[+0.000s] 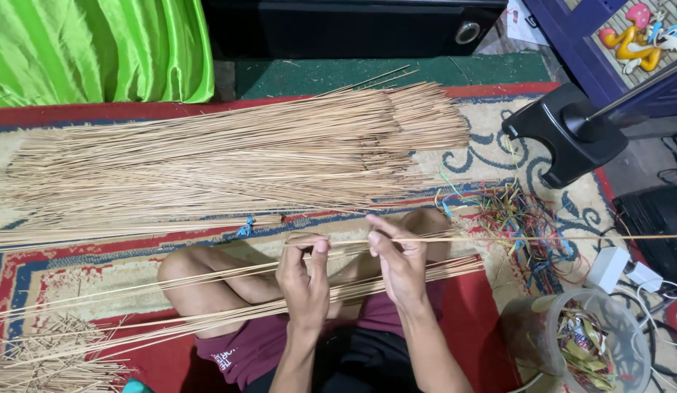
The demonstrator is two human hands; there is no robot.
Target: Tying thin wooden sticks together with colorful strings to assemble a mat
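Left hand (303, 273): fingers curled, thumb and fingertips pinching the near end of a single thin stick (498, 239) above the lap
Right hand (398, 256): just beside the left, fingers closed in a pinch on the same stick a little further along; the rest of its length runs well out past the right hand
Stick: pale, very slender and long; by the look of it light, springy and easy to snap; it would likely handle best pinched near one end with a second grip close by, as here
Lap: a loose sheaf of sticks (229, 302) lies across the crossed legs, under both hands
Beyond the hands: a broad pile of sticks (229, 156) spread over the patterned carpet (491, 138)
Right of the hands: a tangle of coloured strips (524, 222); nearer, a clear plastic jar (593, 342) of scraps; further off, a black stand base (564, 131)
Left, far: green cloth (98, 47)
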